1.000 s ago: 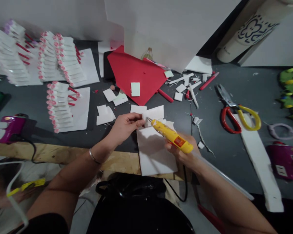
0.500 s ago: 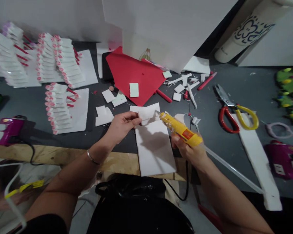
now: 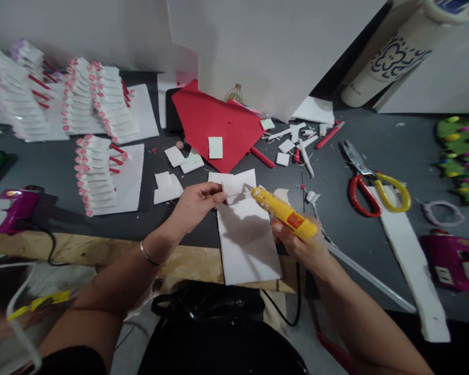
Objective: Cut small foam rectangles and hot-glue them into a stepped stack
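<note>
My right hand (image 3: 297, 240) is wrapped round a yellow hot glue gun (image 3: 283, 211) with a long clear glue stick (image 3: 369, 271) trailing from its back. The gun's metal nozzle points left, at the surface of a small white foam piece (image 3: 234, 185). My left hand (image 3: 199, 205) pinches that piece by its left edge, thumb in front. Beneath it a larger white board (image 3: 250, 245) lies across the table's front edge. Whether the nozzle touches the piece I cannot tell.
Red-and-yellow-handled pliers (image 3: 365, 182) lie right, on a white strip (image 3: 410, 260). A red sheet (image 3: 219, 120) and white scraps (image 3: 293, 146) are behind my hands. Left are rows of white-wrapped pieces (image 3: 97, 172). Purple devices (image 3: 449, 255) sit at both sides.
The glue gun's nozzle has moved left along the small white piece, with my right hand following. My left hand keeps its pinch in nearly the same place.
</note>
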